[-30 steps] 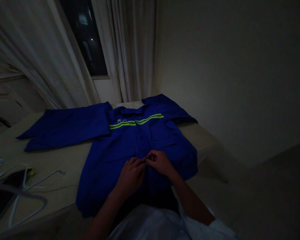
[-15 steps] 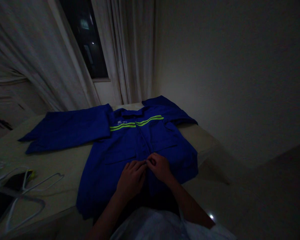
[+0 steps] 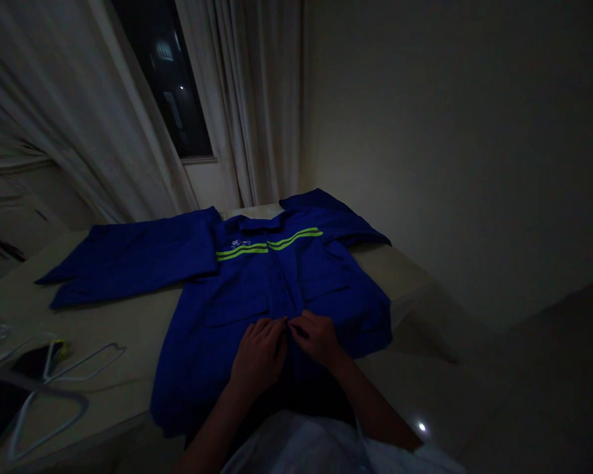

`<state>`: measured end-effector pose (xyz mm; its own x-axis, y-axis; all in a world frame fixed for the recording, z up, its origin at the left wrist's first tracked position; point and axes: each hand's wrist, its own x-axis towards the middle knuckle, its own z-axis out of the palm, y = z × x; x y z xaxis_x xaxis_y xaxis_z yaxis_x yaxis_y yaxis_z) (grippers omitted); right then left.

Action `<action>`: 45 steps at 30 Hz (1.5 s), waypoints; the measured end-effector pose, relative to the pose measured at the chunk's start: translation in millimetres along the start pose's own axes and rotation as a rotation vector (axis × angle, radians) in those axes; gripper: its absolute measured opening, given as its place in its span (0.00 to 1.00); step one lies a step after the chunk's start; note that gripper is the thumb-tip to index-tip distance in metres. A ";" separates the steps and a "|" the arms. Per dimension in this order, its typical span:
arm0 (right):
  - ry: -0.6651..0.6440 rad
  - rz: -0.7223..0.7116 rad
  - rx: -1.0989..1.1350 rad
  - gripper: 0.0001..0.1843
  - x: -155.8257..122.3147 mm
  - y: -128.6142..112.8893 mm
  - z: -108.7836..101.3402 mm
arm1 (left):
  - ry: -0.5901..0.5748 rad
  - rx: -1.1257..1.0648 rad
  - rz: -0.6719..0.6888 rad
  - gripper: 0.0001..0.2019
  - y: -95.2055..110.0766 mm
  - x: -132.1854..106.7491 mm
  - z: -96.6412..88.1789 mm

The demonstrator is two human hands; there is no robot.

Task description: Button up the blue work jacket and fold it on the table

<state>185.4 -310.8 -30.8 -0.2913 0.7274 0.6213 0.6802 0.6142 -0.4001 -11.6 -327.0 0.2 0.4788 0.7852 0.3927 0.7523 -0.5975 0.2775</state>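
Note:
A blue work jacket [image 3: 237, 289] with yellow-green reflective stripes across the chest lies front up on a pale table [image 3: 113, 322], one sleeve stretched out to the left. My left hand [image 3: 259, 355] and my right hand [image 3: 316, 339] meet at the jacket's front placket, low on the garment. Both pinch the cloth along the button line, fingers curled and fingertips nearly touching. The room is dim, so what sits between the fingers is too small to make out.
White wire hangers [image 3: 49, 385] and a dark flat object [image 3: 27, 359] lie at the table's left front. Pale curtains [image 3: 103, 112] frame a dark window [image 3: 165, 72] behind. A bare wall [image 3: 449, 145] stands close on the right, past the table's edge.
My hands have shifted slightly lower along the jacket's front, staying pinched together at the placket. The view has drifted a little; the jacket lies as before.

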 end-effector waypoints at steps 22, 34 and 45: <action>-0.103 -0.064 -0.183 0.14 -3.9 -2.6 -3.6 | -0.017 -0.017 -0.041 0.13 -1.2 3.9 -3.8; -0.349 -0.021 -0.245 0.03 11.1 -18.5 -26.9 | -0.039 -0.002 -0.030 0.17 0.8 4.7 -7.3; -0.313 -0.017 -0.216 0.03 2.0 -19.0 -23.0 | -0.087 0.007 -0.028 0.20 -2.0 5.1 -6.3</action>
<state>187.5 -328.1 -6.4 -0.4727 0.7963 0.3775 0.7898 0.5728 -0.2194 -13.5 -322.8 7.1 0.4950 0.8126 0.3075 0.7686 -0.5746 0.2811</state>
